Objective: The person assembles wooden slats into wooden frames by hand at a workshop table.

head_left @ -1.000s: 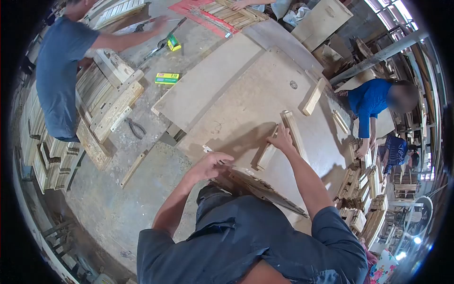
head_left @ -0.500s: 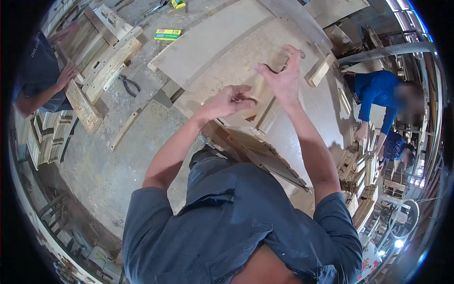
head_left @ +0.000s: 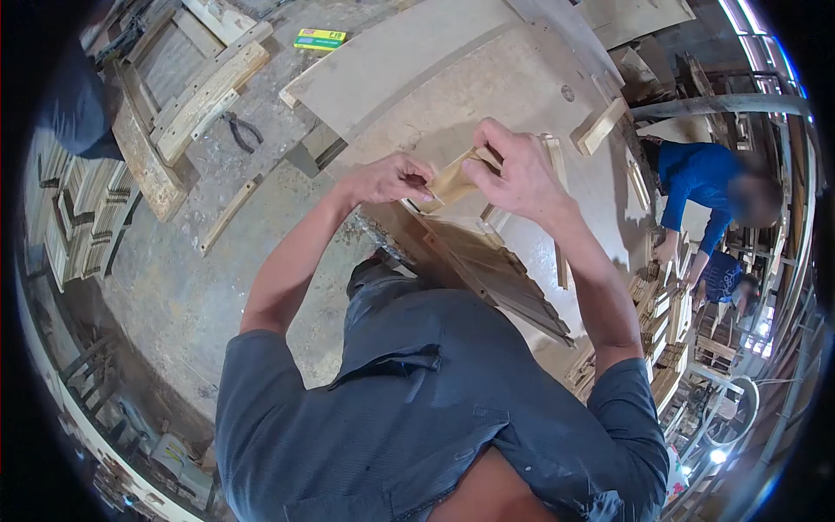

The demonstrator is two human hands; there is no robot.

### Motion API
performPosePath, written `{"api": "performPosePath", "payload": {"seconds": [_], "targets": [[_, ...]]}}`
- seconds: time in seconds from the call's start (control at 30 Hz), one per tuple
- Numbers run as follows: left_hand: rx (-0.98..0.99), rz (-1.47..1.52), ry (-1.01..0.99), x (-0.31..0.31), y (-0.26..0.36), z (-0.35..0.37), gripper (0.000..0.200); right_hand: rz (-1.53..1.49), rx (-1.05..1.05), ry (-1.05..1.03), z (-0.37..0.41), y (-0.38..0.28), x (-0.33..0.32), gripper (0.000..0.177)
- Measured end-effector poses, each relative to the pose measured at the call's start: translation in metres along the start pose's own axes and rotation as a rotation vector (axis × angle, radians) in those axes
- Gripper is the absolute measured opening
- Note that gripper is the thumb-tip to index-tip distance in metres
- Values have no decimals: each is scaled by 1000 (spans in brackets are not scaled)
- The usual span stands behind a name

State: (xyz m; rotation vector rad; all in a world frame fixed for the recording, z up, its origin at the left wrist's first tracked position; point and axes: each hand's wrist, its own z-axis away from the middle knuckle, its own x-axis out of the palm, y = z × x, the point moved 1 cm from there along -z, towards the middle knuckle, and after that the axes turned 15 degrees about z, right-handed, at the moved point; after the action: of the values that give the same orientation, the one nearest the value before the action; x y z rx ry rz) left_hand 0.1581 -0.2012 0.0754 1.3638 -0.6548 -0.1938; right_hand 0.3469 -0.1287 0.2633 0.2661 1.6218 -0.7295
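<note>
Above the bench, a short light-brown wooden board (head_left: 454, 178) is between my two hands. My right hand (head_left: 519, 170) is closed on its right end, thumb on the near side and index finger curled over the top. At the left end my left hand (head_left: 391, 180) is closed in a pinch, its fingertips against the board's edge. Just below my hands a slatted wooden panel (head_left: 500, 274) stands tilted against the bench edge, in front of my body. Narrow wooden strips (head_left: 558, 217) lie on the bench beside my right wrist.
A pale sheet (head_left: 391, 65) covers part of the bench, and a wood block (head_left: 600, 126) lies at its right. Pliers (head_left: 242, 133), a yellow-green box (head_left: 319, 39) and a wooden frame (head_left: 187, 78) are at the left. A person in blue (head_left: 696, 183) handles stacked wood at the right.
My right hand has come down and left, and the board, blurred before, is now steady between both hands. My left hand has shifted slightly left. The person at the far left has mostly left view.
</note>
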Motion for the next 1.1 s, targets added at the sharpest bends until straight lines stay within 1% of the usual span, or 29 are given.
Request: {"api": "performPosePath", "payload": {"seconds": [0.03, 0.07, 0.1, 0.13, 0.17, 0.2, 0.23, 0.27, 0.33, 0.37, 0.43, 0.47, 0.53, 0.6, 0.67, 0.77, 0.87, 0.93, 0.97, 1.1], "targets": [[56, 133, -47, 1, -3, -1, 25, 43, 26, -98, -1, -8, -5, 23], [55, 137, -43, -2, -5, 1, 25, 88, 52, -195, -2, -13, -8, 22], [33, 75, -53, -5, -3, 3, 25, 88, 51, -198, -3, -16, -8, 22], [9, 15, -68, -7, -2, 4, 26, 136, -20, -211, -4, -21, -6, 21], [7, 21, -72, -8, -1, 5, 26, 183, -88, -225, -4, -26, -5, 21], [16, -1, -83, -10, 1, 6, 26, 182, -85, -229, -6, -28, -5, 21], [25, -23, -89, -10, 3, 8, 26, 225, -100, -278, -9, -31, -4, 20], [22, -16, -84, -7, 2, 9, 26, 266, -119, -328, -11, -33, -3, 19], [8, 150, -50, 1, 8, 8, 12, 256, -120, -356, -13, -34, -4, 18], [7, 154, -46, -1, 7, 8, 12, 250, -116, -381, -15, -34, -5, 18], [42, 16, -108, -4, 2, 5, 11, 228, -144, -375, -10, -45, -6, 19], [45, 25, -108, -4, -1, 3, 11, 209, -173, -360, -9, -50, -7, 20], [73, -50, -154, -5, -2, 4, 13, 219, -185, -393, -11, -54, -7, 20], [90, -26, -123, -4, -3, 7, 14, 219, -200, -424, -14, -56, -6, 20], [101, 0, -91, -3, -3, 9, 14, 258, -175, -393, -15, -54, -5, 23], [102, 44, -61, -7, -9, 6, 15, 317, -192, -379, -16, -40, 5, 25], [77, 3, -100, -10, -8, 9, 17, 276, -215, -352, -15, -49, 11, 27], [61, -110, -88, -11, -1, 15, 28, 323, -216, -377, -17, -55, 17, 28], [55, -104, -83, -11, 1, 18, 28, 367, -211, -404, -16, -57, 21, 29], [124, -76, -51, -5, 0, 21, 24, 387, -155, -454, -11, -63, 25, 33]]}}
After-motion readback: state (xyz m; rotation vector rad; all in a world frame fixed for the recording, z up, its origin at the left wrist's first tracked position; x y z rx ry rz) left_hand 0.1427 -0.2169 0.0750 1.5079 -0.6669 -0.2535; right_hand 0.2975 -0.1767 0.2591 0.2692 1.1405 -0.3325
